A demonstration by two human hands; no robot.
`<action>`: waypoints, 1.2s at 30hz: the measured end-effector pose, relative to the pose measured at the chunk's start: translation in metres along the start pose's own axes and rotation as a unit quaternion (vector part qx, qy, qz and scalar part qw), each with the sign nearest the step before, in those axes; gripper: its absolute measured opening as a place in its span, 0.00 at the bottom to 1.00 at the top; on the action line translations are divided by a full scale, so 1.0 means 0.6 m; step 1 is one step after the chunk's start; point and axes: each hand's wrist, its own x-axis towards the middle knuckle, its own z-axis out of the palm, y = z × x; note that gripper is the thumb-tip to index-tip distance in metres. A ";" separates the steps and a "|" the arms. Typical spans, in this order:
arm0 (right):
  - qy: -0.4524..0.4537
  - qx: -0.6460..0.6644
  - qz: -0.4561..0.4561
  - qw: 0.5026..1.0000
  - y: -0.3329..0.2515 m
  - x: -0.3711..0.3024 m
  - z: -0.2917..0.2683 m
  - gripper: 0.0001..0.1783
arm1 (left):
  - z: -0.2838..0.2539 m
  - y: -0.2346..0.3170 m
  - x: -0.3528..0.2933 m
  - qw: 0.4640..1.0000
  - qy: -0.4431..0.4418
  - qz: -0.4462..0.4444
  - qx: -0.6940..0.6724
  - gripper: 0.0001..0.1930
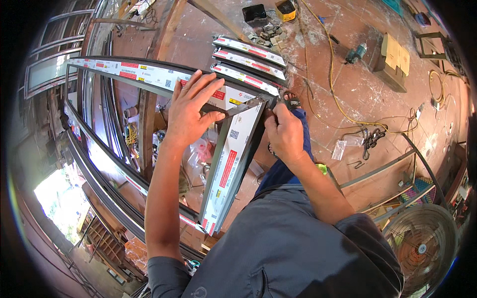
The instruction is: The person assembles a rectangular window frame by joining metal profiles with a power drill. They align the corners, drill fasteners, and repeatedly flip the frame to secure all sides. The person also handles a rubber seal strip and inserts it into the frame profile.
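Observation:
A dark metal frame with a printed white protective film lies in front of me. Its long bar (pixel 149 75) meets a shorter bar (pixel 229 166) at an angled corner joint. My left hand (pixel 193 107) rests on the long bar beside this corner, its fingers stretched out and spread, the thumb toward the joint. A thin grey strip (pixel 242 108) shows along the joint; I cannot tell whether it is a separate piece. At the corner's outer side my right hand (pixel 285 130) is closed in a fist. Whatever it grips is hidden by the fingers.
Several film-covered bars (pixel 251 62) lie beyond the corner. A power drill (pixel 356 53), a wooden box (pixel 392 62) and a yellow cable (pixel 332 74) are on the red floor. At the lower right stands a large fan (pixel 421 248). Long dark profiles (pixel 102 181) run along the left.

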 end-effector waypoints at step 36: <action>-0.054 0.435 0.204 0.876 0.101 0.130 -0.014 0.36 | -0.023 -0.018 -0.195 0.876 0.316 -0.208 -0.299 0.19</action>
